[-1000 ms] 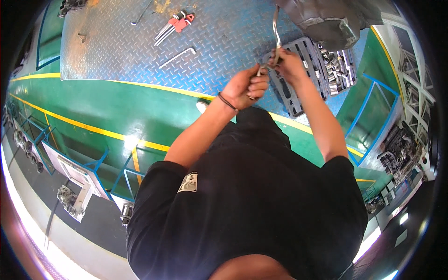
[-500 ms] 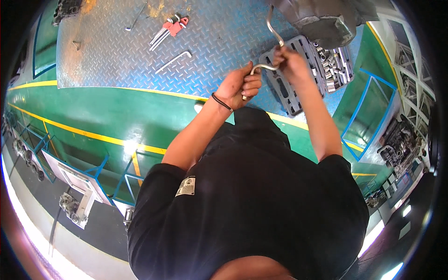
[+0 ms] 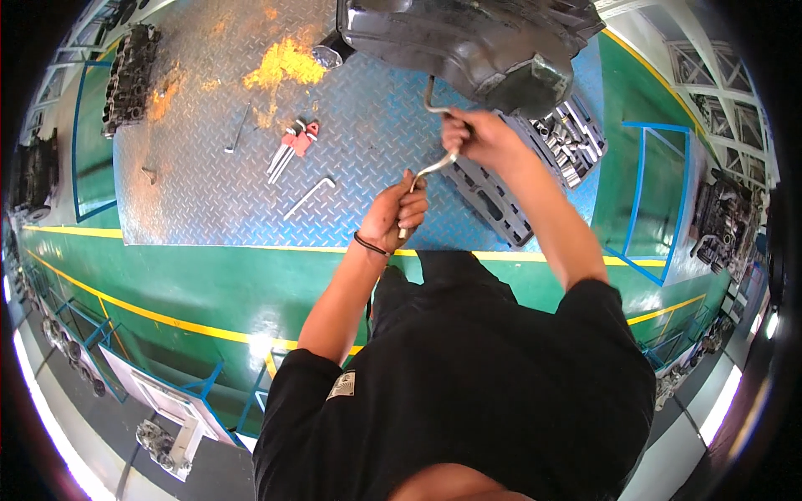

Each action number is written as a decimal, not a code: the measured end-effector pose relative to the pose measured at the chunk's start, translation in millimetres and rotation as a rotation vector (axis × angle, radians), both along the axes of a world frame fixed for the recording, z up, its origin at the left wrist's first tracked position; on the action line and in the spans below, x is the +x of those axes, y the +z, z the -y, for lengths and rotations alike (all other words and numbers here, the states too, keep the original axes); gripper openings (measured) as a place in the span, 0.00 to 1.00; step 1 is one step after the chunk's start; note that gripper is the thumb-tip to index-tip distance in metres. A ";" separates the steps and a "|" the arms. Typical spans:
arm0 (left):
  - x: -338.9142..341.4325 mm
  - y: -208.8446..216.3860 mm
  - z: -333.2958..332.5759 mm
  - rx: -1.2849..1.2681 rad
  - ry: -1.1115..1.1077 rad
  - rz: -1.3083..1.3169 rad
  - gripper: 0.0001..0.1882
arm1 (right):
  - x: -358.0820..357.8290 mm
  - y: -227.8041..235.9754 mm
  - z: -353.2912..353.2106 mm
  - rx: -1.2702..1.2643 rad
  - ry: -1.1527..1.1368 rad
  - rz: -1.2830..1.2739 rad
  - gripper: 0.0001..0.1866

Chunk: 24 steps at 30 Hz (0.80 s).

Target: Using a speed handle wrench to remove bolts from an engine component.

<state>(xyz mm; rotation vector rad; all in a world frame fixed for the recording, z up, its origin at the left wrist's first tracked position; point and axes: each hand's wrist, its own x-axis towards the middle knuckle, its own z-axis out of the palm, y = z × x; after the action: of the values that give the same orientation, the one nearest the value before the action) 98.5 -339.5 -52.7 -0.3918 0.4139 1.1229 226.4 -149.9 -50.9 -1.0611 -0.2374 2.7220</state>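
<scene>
A bent, crank-shaped metal speed brace [image 3: 435, 166] slants between my two hands. My left hand [image 3: 398, 214] is wrapped round its near end. My right hand [image 3: 486, 138], slightly blurred, grips the offset middle part of the crank. The brace's far end reaches the lower edge of a large dark engine part [image 3: 434, 37], and its tip is hidden there. Below and to the right of my right hand lies an opened grey tool case [image 3: 494, 207], with shiny sockets [image 3: 561, 149] in its other half.
On the blue metal tread-plate table [image 3: 209, 204] lie a red-held hex key set [image 3: 294, 150], an L-shaped wrench [image 3: 309, 197] and a thin rod tool [image 3: 237, 128]. Yellow powder [image 3: 288, 67] is heaped farther back. A dark engine head [image 3: 131, 79] sits at the far left.
The view has shifted, so more of the table and the engine part shows. Both hands keep hold of the speed brace, and the right hand has moved round with the crank.
</scene>
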 end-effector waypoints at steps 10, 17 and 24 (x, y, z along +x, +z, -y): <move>46.4 -17.2 7.3 -0.017 0.047 0.267 0.16 | -43.2 -139.4 67.2 0.415 0.037 0.489 0.16; 25.9 -18.6 13.4 -0.090 -0.045 -0.092 0.16 | -79.4 -34.8 23.3 0.159 0.264 0.101 0.11; 12.0 -28.3 14.9 -0.054 -0.117 -0.109 0.14 | -25.0 0.9 32.3 0.194 -0.063 0.065 0.08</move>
<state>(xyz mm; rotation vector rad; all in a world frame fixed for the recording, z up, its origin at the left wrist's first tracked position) 110.5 -354.5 -81.0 -0.3500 0.5566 1.0237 201.4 -182.2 -50.1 -1.0827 -0.4606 2.5504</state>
